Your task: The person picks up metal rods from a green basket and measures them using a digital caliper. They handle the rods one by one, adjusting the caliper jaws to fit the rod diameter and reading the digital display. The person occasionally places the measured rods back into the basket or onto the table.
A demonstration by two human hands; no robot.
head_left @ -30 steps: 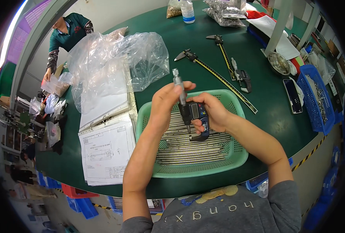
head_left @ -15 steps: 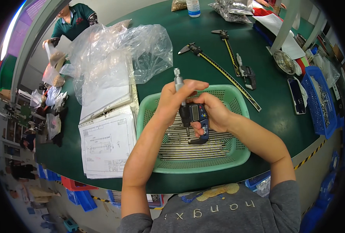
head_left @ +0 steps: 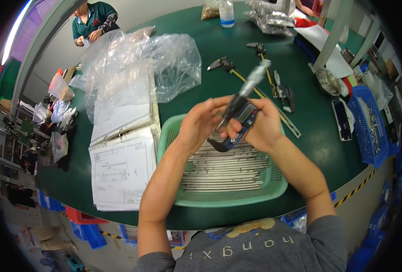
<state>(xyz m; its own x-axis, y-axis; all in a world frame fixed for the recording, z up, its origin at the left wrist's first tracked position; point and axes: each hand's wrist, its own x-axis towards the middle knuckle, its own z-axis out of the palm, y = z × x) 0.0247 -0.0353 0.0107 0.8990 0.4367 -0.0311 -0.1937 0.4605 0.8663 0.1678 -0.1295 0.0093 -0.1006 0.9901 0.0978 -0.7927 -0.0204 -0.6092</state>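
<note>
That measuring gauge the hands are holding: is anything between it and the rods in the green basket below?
Nothing visible. Both hands, left hand and right hand, hold the gauge directly above the green basket, and the thin metal rods lie uncovered beneath.

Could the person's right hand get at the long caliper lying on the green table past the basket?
Probably yes, but not freely. The right hand is busy gripping a blue digital micrometer together with the left hand. The long caliper lies uncovered on the table just beyond, with nothing between.
</note>
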